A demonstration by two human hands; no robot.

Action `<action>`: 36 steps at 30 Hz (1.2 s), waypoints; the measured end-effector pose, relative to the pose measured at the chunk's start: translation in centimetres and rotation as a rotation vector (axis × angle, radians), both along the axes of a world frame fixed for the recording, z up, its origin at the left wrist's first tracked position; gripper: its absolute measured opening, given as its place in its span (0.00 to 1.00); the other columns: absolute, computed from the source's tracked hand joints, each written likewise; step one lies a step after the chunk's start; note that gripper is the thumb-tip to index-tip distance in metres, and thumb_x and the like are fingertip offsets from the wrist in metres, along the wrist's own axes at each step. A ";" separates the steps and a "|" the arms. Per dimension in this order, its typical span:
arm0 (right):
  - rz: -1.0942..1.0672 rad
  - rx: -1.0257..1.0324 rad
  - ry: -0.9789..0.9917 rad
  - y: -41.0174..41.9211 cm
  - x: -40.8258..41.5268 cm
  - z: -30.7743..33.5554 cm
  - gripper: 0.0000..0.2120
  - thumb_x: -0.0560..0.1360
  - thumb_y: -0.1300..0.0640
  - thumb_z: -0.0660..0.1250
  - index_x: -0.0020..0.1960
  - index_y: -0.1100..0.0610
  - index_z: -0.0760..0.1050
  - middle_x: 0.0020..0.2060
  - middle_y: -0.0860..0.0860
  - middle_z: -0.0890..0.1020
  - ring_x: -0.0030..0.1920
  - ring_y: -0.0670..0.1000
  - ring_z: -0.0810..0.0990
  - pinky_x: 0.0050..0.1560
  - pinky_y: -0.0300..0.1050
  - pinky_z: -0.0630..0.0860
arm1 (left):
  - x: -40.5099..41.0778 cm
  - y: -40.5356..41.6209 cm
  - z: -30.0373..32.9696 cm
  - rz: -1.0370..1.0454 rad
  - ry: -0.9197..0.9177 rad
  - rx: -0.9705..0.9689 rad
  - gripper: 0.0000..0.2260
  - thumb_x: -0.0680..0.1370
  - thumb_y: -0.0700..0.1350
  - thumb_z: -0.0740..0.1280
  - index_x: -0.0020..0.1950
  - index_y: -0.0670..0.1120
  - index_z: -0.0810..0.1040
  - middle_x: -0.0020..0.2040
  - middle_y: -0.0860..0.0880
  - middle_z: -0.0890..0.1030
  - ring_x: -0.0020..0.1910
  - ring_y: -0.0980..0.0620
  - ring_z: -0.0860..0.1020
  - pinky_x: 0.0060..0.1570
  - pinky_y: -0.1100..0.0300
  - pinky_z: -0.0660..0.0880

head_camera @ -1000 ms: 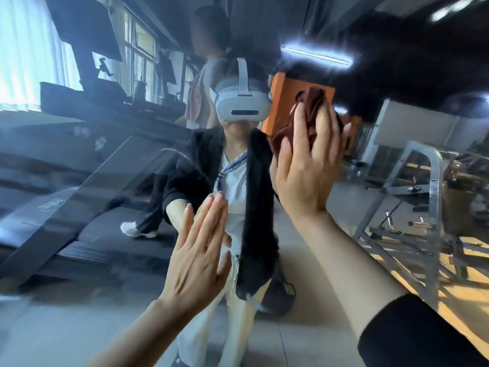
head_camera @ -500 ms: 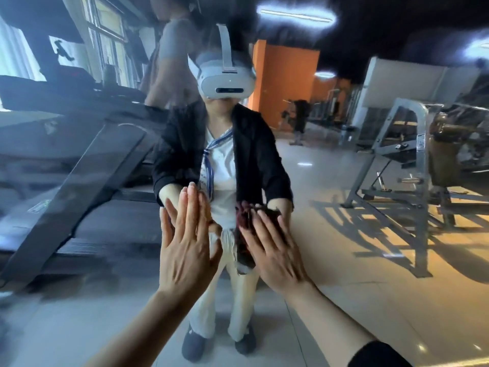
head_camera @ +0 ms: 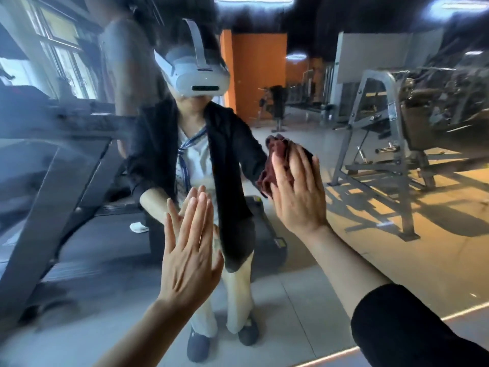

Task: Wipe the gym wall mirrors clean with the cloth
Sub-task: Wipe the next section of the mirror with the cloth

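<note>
Right hand point(head_camera: 296, 192) is now pressing the maroon cloth point(head_camera: 275, 160) higher and further right on the mirror point(head_camera: 397, 247), fingers straight; left hand point(head_camera: 189, 247) is staying flat against glass, released, holding nothing.

Mirror point(head_camera: 397, 260): large wall pane, upright, fills nearly the whole view; glass reflects the gym floor and machines, with a hazy, smeared look toward its left side. A bright strip marks its lower edge at bottom right. Cloth point(head_camera: 275, 160): dark maroon, bunched into folds, pressed flat against the mirror glass right of centre, at mid height. Most of the cloth is covered; crumpled edges show above and to the left of what covers it.
</note>
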State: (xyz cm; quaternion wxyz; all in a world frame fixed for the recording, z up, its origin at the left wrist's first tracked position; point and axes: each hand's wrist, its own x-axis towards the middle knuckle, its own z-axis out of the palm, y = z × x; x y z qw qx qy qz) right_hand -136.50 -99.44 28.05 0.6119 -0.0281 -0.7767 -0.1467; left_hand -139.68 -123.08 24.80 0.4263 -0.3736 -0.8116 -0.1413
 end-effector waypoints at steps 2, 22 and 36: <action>-0.031 -0.086 0.025 3.7 1.5 -0.3 0.24 0.86 0.51 0.48 0.77 0.62 0.60 0.74 0.65 0.63 0.74 0.64 0.62 0.77 0.62 0.57 | 0.1 0.4 -0.1 0.031 -0.028 -0.042 0.35 0.75 0.41 0.66 0.79 0.35 0.57 0.81 0.40 0.55 0.81 0.43 0.52 0.76 0.35 0.51; 0.128 0.200 -0.240 -12.1 -3.2 -10.4 0.25 0.83 0.57 0.51 0.80 0.53 0.62 0.79 0.54 0.61 0.80 0.54 0.55 0.80 0.55 0.52 | 0.4 -4.6 -3.6 0.167 -0.249 -0.092 0.47 0.66 0.42 0.69 0.80 0.36 0.50 0.82 0.42 0.49 0.81 0.46 0.46 0.78 0.44 0.37; -0.037 -0.979 0.358 0.0 0.3 -7.3 0.26 0.84 0.53 0.54 0.78 0.65 0.62 0.75 0.69 0.61 0.75 0.68 0.61 0.74 0.67 0.60 | 1.8 -2.4 -3.1 0.058 -0.238 -0.094 0.44 0.70 0.46 0.67 0.82 0.40 0.49 0.82 0.44 0.49 0.81 0.47 0.48 0.78 0.43 0.39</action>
